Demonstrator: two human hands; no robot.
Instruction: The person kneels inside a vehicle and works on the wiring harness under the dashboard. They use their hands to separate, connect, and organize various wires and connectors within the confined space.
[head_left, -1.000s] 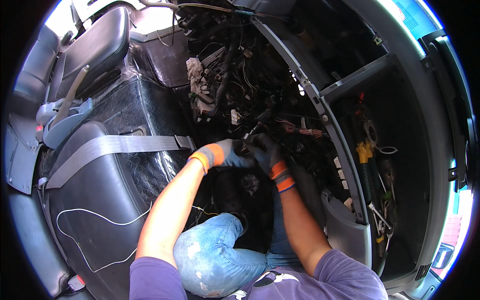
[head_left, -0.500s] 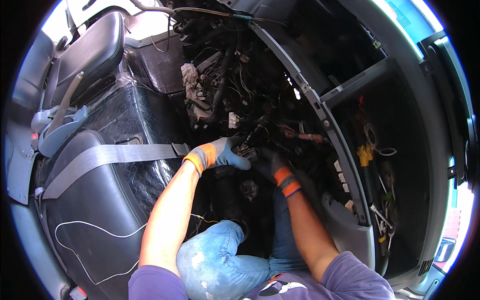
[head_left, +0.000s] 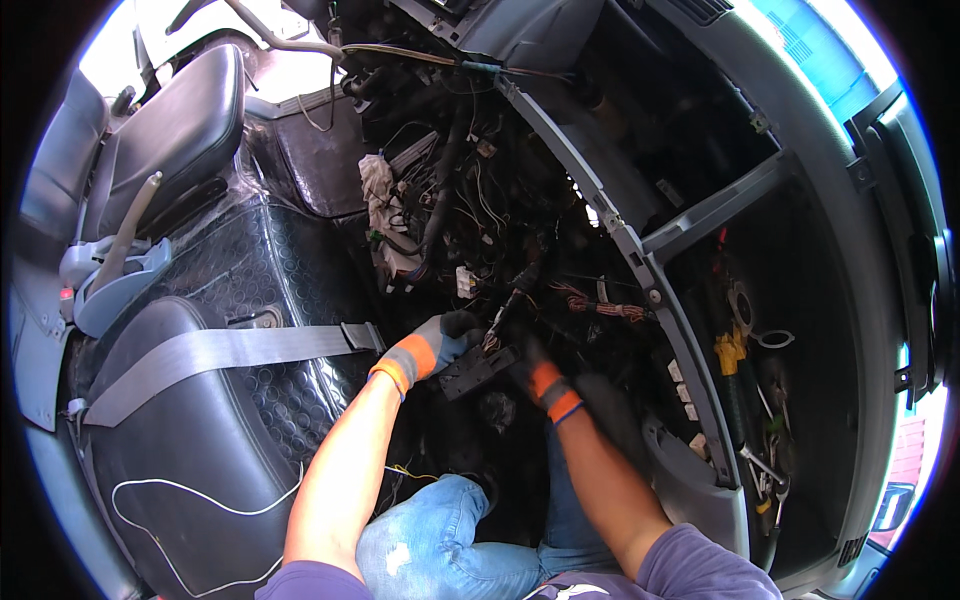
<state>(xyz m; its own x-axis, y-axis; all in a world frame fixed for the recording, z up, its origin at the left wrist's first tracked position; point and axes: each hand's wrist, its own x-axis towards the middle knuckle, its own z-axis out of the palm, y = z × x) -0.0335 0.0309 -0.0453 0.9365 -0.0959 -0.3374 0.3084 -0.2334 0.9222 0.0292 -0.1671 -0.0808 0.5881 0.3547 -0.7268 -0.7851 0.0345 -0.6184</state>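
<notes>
I am inside a vehicle cab, facing the opened dashboard [head_left: 640,250]. My left hand [head_left: 440,340], in a grey glove with an orange cuff, grips the left end of a flat black connector block [head_left: 478,368]. My right hand [head_left: 535,365], in a dark glove with an orange cuff, holds the block's right end from below. Just above the block hangs a tangle of loose wires [head_left: 600,305] and plugs from the dashboard cavity. A white connector [head_left: 465,282] sits a little above my left hand.
A grey seat belt [head_left: 220,355] lies across the black seat [head_left: 170,440] at my left. A white rag [head_left: 378,190] hangs among the cables. Yellow plugs [head_left: 730,350] and tools sit in the open panel at right. My knees in blue jeans [head_left: 440,540] are below.
Both hands have moved slightly lower and to the right with the connector block; my view has shifted closer to the wiring.
</notes>
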